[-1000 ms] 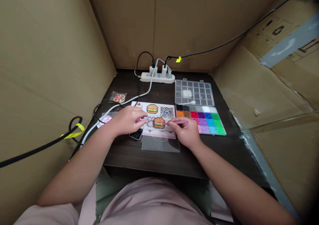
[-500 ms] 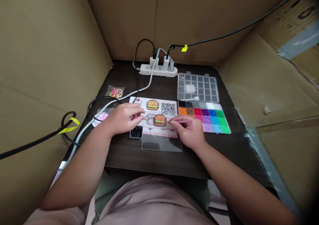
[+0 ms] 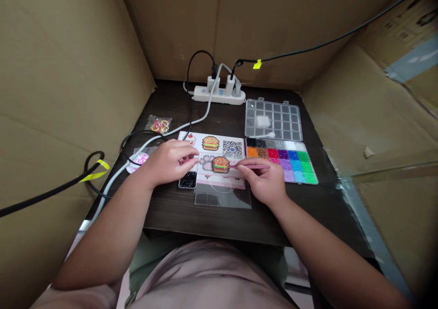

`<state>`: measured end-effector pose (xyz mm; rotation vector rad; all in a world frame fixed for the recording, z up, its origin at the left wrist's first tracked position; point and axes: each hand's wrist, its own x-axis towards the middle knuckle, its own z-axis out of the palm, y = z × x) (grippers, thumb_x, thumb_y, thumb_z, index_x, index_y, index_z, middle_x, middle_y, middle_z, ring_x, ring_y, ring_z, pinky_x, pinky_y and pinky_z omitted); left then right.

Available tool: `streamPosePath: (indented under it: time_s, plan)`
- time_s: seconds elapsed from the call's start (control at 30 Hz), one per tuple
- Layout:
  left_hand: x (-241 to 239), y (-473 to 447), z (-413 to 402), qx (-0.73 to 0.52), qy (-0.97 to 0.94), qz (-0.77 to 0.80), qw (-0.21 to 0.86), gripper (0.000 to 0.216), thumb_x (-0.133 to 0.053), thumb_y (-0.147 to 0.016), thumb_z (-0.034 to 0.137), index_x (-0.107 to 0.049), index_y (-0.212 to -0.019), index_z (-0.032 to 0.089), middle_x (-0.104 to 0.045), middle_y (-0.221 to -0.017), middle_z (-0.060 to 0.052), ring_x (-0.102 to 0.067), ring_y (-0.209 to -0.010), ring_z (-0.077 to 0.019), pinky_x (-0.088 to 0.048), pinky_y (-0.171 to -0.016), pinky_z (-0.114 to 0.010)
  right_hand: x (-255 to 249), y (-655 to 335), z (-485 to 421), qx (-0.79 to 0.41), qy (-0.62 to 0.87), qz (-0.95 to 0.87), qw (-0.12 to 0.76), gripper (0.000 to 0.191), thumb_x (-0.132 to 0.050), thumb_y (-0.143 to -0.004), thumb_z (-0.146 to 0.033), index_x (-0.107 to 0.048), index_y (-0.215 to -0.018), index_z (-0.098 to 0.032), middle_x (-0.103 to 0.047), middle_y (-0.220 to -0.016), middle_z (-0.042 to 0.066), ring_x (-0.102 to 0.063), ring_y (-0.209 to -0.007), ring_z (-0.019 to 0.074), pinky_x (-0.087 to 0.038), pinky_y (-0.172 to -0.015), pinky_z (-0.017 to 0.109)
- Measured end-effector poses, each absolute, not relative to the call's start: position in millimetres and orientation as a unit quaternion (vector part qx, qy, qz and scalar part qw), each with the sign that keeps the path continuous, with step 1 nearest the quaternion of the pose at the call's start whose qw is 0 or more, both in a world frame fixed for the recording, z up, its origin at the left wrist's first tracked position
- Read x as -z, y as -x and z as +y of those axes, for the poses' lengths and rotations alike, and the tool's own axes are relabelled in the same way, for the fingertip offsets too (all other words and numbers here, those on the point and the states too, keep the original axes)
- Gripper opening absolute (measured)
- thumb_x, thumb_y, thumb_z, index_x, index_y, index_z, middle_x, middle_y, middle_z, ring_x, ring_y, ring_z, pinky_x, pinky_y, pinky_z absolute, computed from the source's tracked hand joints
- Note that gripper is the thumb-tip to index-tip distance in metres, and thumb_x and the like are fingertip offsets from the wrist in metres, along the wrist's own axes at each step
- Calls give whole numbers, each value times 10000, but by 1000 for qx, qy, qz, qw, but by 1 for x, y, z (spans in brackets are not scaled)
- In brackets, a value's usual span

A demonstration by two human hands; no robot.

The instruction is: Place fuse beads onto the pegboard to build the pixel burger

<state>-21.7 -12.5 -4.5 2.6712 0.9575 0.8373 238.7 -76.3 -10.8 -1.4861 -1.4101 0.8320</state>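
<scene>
My right hand [image 3: 265, 181] is closed around pink tweezers [image 3: 253, 166], whose tip meets the right edge of a hamburger made of small beads [image 3: 221, 164]. The bead hamburger stands on a clear pegboard [image 3: 236, 201], which overlaps a printed pattern sheet [image 3: 237, 141] showing a hamburger picture and a QR code. My left hand [image 3: 173, 163] rests at the pegboard's left side, its thumb and forefinger a little apart with nothing visible between them. Just below its fingers is a small tray of black beads [image 3: 188, 180].
A sorted bead box [image 3: 282, 153] lies right, its clear compartment lid [image 3: 289, 117] folded back. Behind stands a white power strip [image 3: 219, 95]; a white cable [image 3: 178, 129] and black cables cross the left. A bag of coloured rings [image 3: 159, 125] and a pink-and-white disc [image 3: 138, 161] lie left. Cardboard walls [image 3: 178, 26] enclose the table.
My right hand has shifted slightly right, and the tweezers lie more level, their tip still at the bead hamburger's right side. The left hand stays in place. The view has moved slightly.
</scene>
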Motion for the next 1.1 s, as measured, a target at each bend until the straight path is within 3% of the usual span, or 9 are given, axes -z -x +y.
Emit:
streamPosePath:
  time_s: [0.2,0.4,0.8,1.1]
  plan:
    - [3,23,-14,-301,-896,315,84,168,-563,-896,267,-711,-895,188,-736,-867,-50,-679,-797,-177,-523,-729,-313,4,-271,-79,-240,647,-526,497,157,-737,-719,-338,-733,-771,-189,-753,-760,73,-708,-677,218,-580,-618,340]
    - [5,24,-13,-297,-892,332,80,193,-561,-888,312,-726,-878,212,-740,-868,-39,-682,-805,-178,-527,-746,-311,0,-310,-72,-171,710,-509,455,181,-747,-697,-349,-746,-751,-177,-751,-726,80,-709,-667,234,-568,-615,355]
    - [7,23,-11,-319,-897,299,63,129,-591,-878,247,-710,-891,198,-733,-856,-42,-676,-789,-181,-508,-721,-309,-10,-305,-72,-200,726,-539,378,164,-699,-663,-340,-736,-671,-181,-715,-611,56,-667,-579,217,-505,-545,324]
    - [6,24,-12,-318,-897,301,61,131,-593,-879,250,-710,-887,192,-735,-859,-42,-674,-781,-182,-505,-724,-313,-11,-304,-71,-214,730,-525,382,146,-704,-651,-319,-732,-661,-177,-717,-617,56,-667,-585,211,-507,-554,320]
